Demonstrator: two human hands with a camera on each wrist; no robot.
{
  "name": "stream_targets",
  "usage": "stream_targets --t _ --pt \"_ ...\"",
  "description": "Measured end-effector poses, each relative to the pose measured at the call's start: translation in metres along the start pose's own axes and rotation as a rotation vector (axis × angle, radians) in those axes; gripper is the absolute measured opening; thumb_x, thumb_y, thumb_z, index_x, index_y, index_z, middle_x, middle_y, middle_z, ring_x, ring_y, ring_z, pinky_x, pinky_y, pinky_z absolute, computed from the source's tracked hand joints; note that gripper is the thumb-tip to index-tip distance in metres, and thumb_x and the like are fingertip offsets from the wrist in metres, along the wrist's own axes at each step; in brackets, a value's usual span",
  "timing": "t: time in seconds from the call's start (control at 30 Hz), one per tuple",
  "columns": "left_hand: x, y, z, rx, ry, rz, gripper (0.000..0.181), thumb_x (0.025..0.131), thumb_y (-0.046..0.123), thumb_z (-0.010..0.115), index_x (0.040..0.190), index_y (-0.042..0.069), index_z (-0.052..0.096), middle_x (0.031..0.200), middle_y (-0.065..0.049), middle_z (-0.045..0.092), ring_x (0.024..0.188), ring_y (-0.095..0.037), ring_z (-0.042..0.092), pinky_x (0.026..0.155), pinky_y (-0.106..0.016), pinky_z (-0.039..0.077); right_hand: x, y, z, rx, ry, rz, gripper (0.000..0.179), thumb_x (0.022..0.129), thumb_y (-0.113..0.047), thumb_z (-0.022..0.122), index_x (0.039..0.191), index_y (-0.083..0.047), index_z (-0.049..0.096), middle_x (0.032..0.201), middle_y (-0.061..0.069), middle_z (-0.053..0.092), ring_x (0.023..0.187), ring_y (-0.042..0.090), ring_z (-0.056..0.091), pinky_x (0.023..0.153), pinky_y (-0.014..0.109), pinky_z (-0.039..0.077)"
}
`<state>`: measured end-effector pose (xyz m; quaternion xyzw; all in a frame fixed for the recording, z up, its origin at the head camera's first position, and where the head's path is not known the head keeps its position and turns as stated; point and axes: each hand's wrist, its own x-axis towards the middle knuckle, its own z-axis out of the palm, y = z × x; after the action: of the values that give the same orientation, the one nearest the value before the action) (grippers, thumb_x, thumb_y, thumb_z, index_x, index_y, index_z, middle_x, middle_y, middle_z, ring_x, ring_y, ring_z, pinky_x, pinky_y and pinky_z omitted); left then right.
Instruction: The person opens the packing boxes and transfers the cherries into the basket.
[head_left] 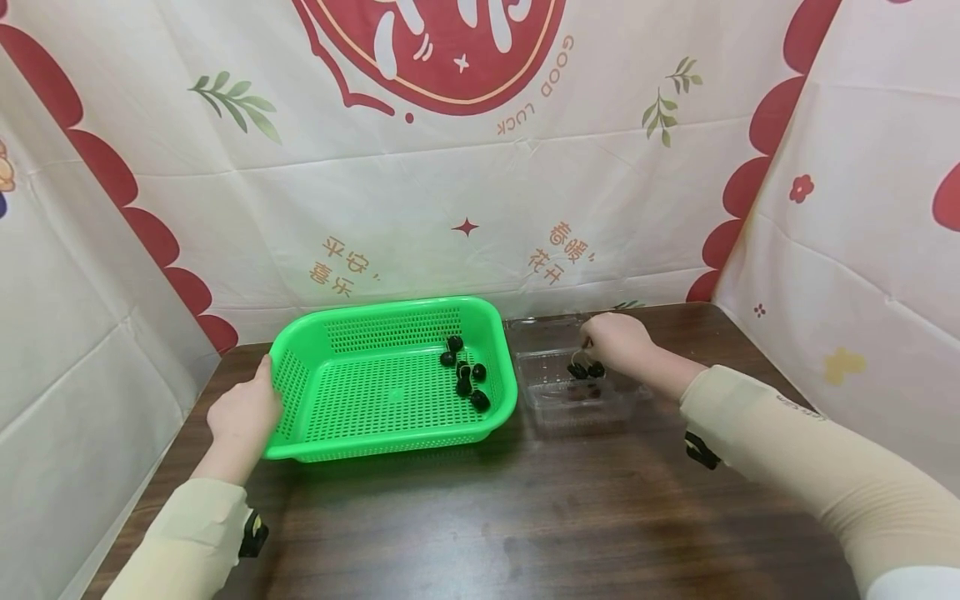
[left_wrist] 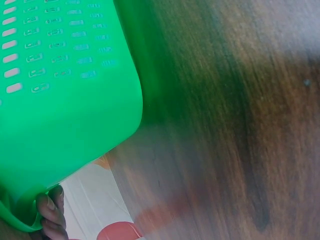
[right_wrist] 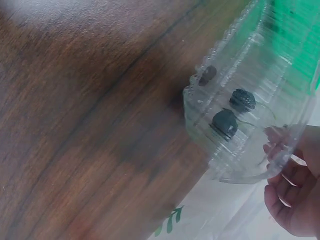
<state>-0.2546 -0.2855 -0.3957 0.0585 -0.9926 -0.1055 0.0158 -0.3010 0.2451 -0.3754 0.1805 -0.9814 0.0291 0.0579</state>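
Observation:
My left hand [head_left: 243, 417] grips the left rim of a green plastic basket [head_left: 405, 429]; its curled fingers [left_wrist: 50, 207] show under the rim in the left wrist view. Several dark cherries [head_left: 463, 387] lie toward the basket's right end. To the right, my right hand [head_left: 618, 340] is over a clear plastic box [head_left: 573, 412]. Thumb and fingers pinch thin stems there, and two dark cherries [right_wrist: 225, 124] are at the stems' ends, seen through the clear plastic in the right wrist view. Another dark cherry [right_wrist: 207, 75] shows beyond them, blurred by the plastic.
The box stands close beside the basket's right side on a dark wooden table [head_left: 525, 517]. Behind them hangs a white printed cloth [head_left: 420, 208], with more cloth along both sides. The box's raised clear lid [head_left: 543, 332] is at its back.

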Motion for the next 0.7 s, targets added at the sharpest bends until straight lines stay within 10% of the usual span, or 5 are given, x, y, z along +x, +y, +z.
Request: stream_targets --t 0.7 --pt "0.000 0.001 -0.001 -0.005 -0.001 -0.010 0.067 0.097 0.015 0.046 0.153 0.000 0.013 0.064 -0.014 0.051 0.057 -0.028 0.050 0.049 -0.042 0.039 0.005 -0.020 -0.036 0.057 0.099 -0.058 0.011 0.084 -0.007 0.069 0.089 -0.012 0.078 0.084 0.000 0.071 0.066 0.016 0.058 0.059 0.039 0.046"
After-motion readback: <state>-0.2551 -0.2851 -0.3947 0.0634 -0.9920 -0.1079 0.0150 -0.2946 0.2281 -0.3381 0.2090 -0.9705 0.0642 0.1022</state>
